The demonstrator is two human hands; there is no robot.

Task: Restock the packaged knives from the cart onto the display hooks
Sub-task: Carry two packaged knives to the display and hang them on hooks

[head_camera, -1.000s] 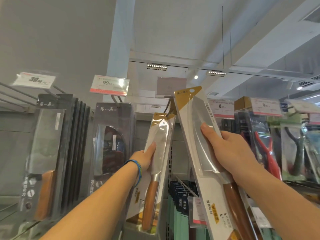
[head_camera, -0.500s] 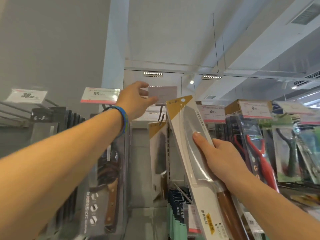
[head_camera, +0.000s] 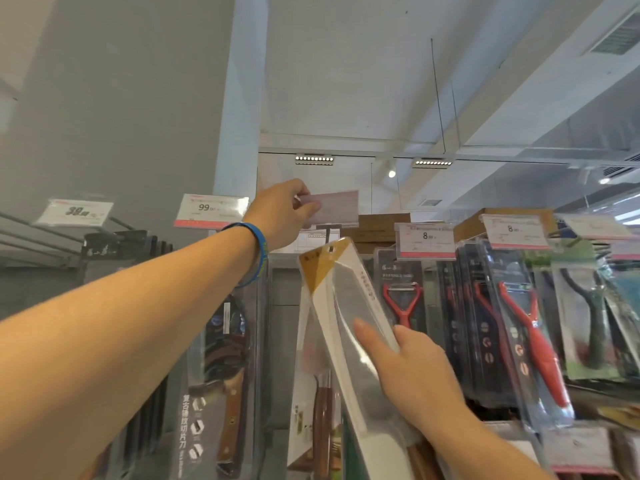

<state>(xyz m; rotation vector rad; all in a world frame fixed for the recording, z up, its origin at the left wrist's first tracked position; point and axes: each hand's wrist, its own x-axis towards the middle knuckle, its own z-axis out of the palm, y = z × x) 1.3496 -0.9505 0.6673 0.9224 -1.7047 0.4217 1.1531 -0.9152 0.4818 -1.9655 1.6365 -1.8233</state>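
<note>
My right hand (head_camera: 412, 372) grips a packaged knife (head_camera: 341, 306), a white card with a gold top corner and a clear blister over a wide blade. Its top hang hole sits just below the display hook (head_camera: 327, 234). My left hand (head_camera: 284, 211), with a blue wristband, is raised and pinches the pale price tag (head_camera: 337, 206) at the hook's front end. Behind the held pack another packaged knife (head_camera: 317, 393) with a brown handle hangs on the same hook.
Dark boxed knives (head_camera: 221, 375) hang to the left under a 99 price tag (head_camera: 209, 209). Red peelers in packs (head_camera: 530, 327) hang to the right under 8 price tags (head_camera: 426, 237). Cardboard boxes (head_camera: 384, 223) sit on top of the rack.
My left hand let go of the hanging knife pack, rose and took hold of the price tag. My right hand has brought the held pack left, up under the hook.
</note>
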